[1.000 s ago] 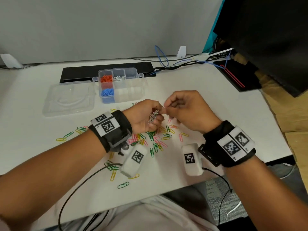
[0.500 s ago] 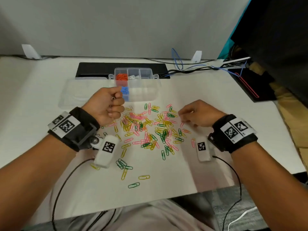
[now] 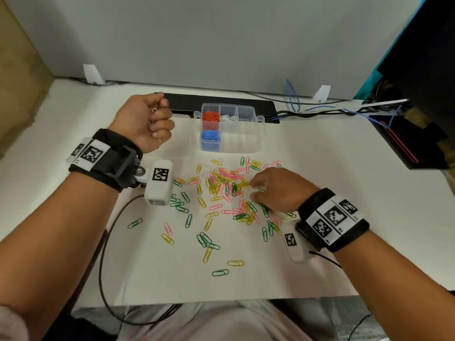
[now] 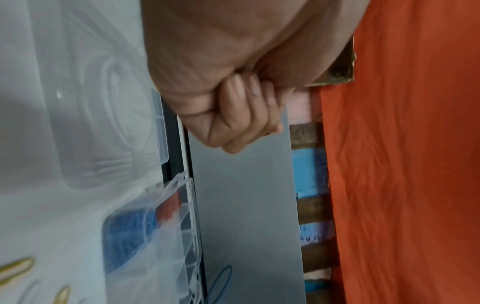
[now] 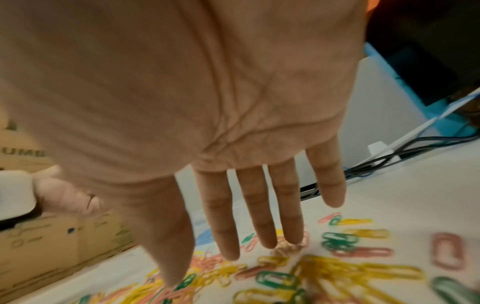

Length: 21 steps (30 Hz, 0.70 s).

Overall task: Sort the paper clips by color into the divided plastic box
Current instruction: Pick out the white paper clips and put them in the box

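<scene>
Green, yellow and pink paper clips [image 3: 229, 190] lie scattered mid-table, blurred and close in the right wrist view [image 5: 337, 271]. Behind them stands the clear divided box [image 3: 256, 143] with orange clips [image 3: 211, 116], white clips [image 3: 227, 118] and blue clips [image 3: 210, 135] in separate compartments. My left hand [image 3: 157, 119] hovers as a fist left of the box, gripping white clips [image 3: 154, 110] that poke out between the fingers; the left wrist view shows only the fist [image 4: 239, 115]. My right hand [image 3: 258, 190] rests over the pile's right side, fingers [image 5: 259, 216] stretched straight onto the clips.
The box's clear lid [image 4: 91, 123] lies flat to its left, under my left hand. A black bar [image 3: 221, 104] runs behind the box, with cables [image 3: 320, 112] at the back right. A black tray [image 3: 406, 143] sits at the right edge. Loose clips reach toward the front edge.
The hands, together over the pile a second ago, have parted. My left fist carried the white clips back and left beside the box. My right hand dropped onto the pile.
</scene>
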Tool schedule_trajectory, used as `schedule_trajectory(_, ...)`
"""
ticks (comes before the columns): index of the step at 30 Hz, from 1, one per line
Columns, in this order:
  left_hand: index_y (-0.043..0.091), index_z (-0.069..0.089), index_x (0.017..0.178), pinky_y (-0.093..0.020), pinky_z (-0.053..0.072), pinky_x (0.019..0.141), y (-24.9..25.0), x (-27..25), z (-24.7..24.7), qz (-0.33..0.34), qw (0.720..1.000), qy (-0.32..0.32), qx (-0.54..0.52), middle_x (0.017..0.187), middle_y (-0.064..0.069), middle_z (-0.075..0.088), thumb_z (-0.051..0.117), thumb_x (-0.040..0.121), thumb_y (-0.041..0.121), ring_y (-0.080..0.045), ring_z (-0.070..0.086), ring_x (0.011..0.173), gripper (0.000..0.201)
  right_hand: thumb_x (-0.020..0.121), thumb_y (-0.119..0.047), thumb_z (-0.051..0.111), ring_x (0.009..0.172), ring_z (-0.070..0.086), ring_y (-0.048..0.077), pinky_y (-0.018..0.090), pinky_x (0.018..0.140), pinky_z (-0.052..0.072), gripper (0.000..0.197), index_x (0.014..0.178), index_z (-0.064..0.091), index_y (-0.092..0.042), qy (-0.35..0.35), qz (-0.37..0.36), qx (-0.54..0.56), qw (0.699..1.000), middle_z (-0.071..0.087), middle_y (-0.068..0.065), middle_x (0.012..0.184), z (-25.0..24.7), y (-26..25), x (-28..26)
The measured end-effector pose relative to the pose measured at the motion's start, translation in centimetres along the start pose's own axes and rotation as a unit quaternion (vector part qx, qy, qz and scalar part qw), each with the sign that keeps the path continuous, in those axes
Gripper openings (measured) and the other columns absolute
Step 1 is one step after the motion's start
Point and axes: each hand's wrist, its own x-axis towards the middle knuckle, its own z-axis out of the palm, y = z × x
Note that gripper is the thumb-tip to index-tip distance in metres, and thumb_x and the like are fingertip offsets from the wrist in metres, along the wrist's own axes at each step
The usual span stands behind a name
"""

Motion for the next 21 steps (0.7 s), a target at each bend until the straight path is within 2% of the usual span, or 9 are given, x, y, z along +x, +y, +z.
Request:
schedule_trajectory(3, 0.022, 0.049, 0.064, -0.02, 0.009, 0.042, -0.1, 0.2, -0.5, 0.015, 1.0, 0.019, 0.014, 0.05, 0.008, 0.021, 0.048, 0.097, 0.036, -0.008, 0.015, 0.043, 0.036, 0.092, -0.027, 0.061, 0.11, 0.062, 0.021, 0.034, 0.097, 0.049, 0.027, 0.116, 0.071, -0.021, 0.088, 0.003, 0.027, 0.996, 0.066, -0.003, 0.122, -0.3, -2.0, 2.3)
schedule_trajectory(6, 0.02, 0.056, 0.079, -0.019, 0.01, 0.041, -1.7, 0.7, 0.3, 0.014, 0.984, 0.044, 0.171, 0.053, 0.009, 0.022, 0.057, 0.096, 0.037, -0.007, 0.016, 0.042, 0.024, 0.088, -0.025, 0.066, 0.092, 0.067, 0.021, 0.032, 0.083, 0.055, 0.013, 0.092, 0.077, -0.017, 0.145, 0.037, 0.091, 0.984, 0.073, 0.0, 0.096, -0.9, -3.3, 5.8)
schedule_trajectory(8, 0.016, 0.066, 0.095, -0.019, 0.019, 0.043, -2.8, 0.7, 1.1, 0.01, 0.931, 0.044, 0.362, 0.057, 0.008, 0.033, 0.064, 0.092, 0.034, -0.008, 0.025, 0.047, 0.018, 0.086, -0.026, 0.07, 0.086, 0.068, 0.022, 0.03, 0.075, 0.055, 0.014, 0.086, 0.075, -0.012, 0.162, 0.06, 0.119, 0.978, 0.072, 0.003, 0.087, -1.2, -3.9, 8.3)
schedule_trajectory(10, 0.021, 0.074, 0.098, -0.019, 0.033, 0.053, -3.7, 1.2, 1.8, 0.028, 0.838, 0.038, 0.543, 0.072, 0.01, 0.056, 0.068, 0.09, 0.028, -0.008, 0.042, 0.059, 0.012, 0.082, -0.031, 0.076, 0.079, 0.066, 0.021, 0.028, 0.062, 0.051, 0.021, 0.086, 0.068, -0.012, 0.158, 0.092, 0.124, 0.975, 0.068, 0.003, 0.082, -1.4, -4.7, 10.0)
schedule_trajectory(11, 0.023, 0.076, 0.094, -0.017, 0.037, 0.059, -4.1, 1.5, 2.1, 0.043, 0.804, 0.025, 0.593, 0.084, 0.012, 0.063, 0.069, 0.089, 0.024, -0.006, 0.049, 0.068, 0.009, 0.079, -0.035, 0.079, 0.074, 0.064, 0.02, 0.026, 0.057, 0.047, 0.027, 0.083, 0.062, -0.014, 0.152, 0.105, 0.112, 0.976, 0.064, 0.002, 0.078, -1.4, -5.2, 10.5)
schedule_trajectory(14, 0.024, 0.078, 0.089, -0.014, 0.041, 0.072, -4.6, 2.5, 2.8, 0.054, 0.739, -0.029, 0.671, 0.091, 0.013, 0.069, 0.074, 0.083, 0.016, -0.004, 0.057, 0.083, 0.01, 0.074, -0.041, 0.082, 0.076, 0.063, 0.022, 0.028, 0.06, 0.047, 0.041, 0.079, 0.049, -0.018, 0.143, 0.118, 0.061, 0.981, 0.058, 0.0, 0.078, -1.0, -6.0, 11.2)
schedule_trajectory(16, 0.024, 0.078, 0.096, -0.02, 0.04, 0.08, -4.8, 2.9, 3.1, 0.054, 0.688, -0.046, 0.722, 0.097, 0.014, 0.068, 0.076, 0.082, 0.02, -0.006, 0.057, 0.09, 0.015, 0.079, -0.033, 0.079, 0.081, 0.062, 0.025, 0.03, 0.066, 0.05, 0.035, 0.087, 0.05, -0.016, 0.151, 0.12, 0.044, 0.98, 0.058, 0.003, 0.085, -0.8, -5.9, 11.4)
schedule_trajectory(18, 0.024, 0.076, 0.103, -0.023, 0.039, 0.08, -5.2, 3.4, 3.2, 0.064, 0.633, -0.047, 0.77, 0.101, 0.012, 0.065, 0.076, 0.082, 0.023, -0.008, 0.053, 0.093, 0.021, 0.082, -0.023, 0.073, 0.079, 0.059, 0.025, 0.03, 0.066, 0.048, 0.025, 0.089, 0.051, -0.015, 0.156, 0.125, 0.039, 0.979, 0.057, 0.004, 0.085, -0.7, -5.5, 11.6)
schedule_trajectory(21, 0.027, 0.077, 0.093, -0.026, 0.044, 0.077, -5.8, 3.8, 2.9, 0.089, 0.613, -0.053, 0.783, 0.094, 0.013, 0.068, 0.073, 0.084, 0.024, -0.01, 0.058, 0.09, 0.01, 0.085, -0.021, 0.069, 0.074, 0.056, 0.021, 0.027, 0.06, 0.043, 0.018, 0.09, 0.056, -0.01, 0.134, 0.119, 0.031, 0.983, 0.052, 0.001, 0.076, -0.4, -4.6, 12.0)
